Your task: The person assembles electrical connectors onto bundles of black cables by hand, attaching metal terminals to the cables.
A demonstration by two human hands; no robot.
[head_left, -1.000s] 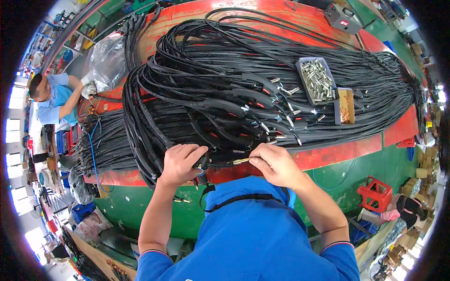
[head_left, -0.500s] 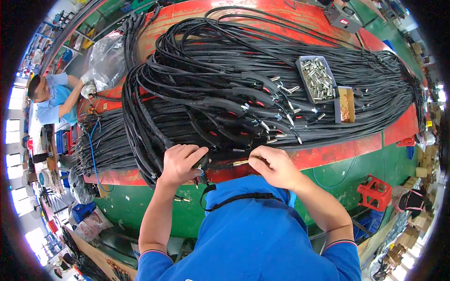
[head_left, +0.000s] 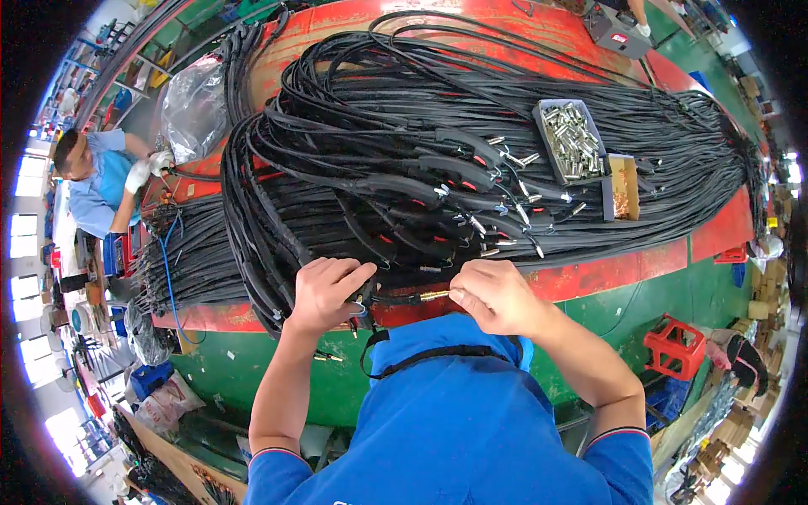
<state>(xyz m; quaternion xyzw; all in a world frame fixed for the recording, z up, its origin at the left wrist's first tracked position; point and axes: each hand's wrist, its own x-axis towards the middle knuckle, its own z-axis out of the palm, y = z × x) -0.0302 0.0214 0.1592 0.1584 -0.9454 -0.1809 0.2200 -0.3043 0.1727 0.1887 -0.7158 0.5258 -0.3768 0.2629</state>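
Observation:
My left hand [head_left: 326, 295] is closed around a black cable [head_left: 364, 313] at the near edge of the table. A thinner black lead [head_left: 396, 299] runs from beside it toward my right hand [head_left: 492, 296]. That lead carries a slim brass-coloured connector [head_left: 434, 295], whose right end is pinched between my right thumb and fingers. Just beyond both hands lies a thick heap of black cables [head_left: 370, 160]. Several silvery metal end fittings [head_left: 526, 160] and short red-marked sleeves show among them.
An open box of silvery metal sleeves [head_left: 572, 139] sits on the cables, beside a smaller box with copper-coloured pieces [head_left: 624, 189]. At the left, a co-worker [head_left: 101, 181] in white gloves works by a clear plastic bag [head_left: 194, 109]. A red crate [head_left: 675, 347] stands at the right.
My right hand has shifted slightly right, and more of the brass-coloured connector shows. My left hand has hardly moved. The co-worker's gloved hands have come together.

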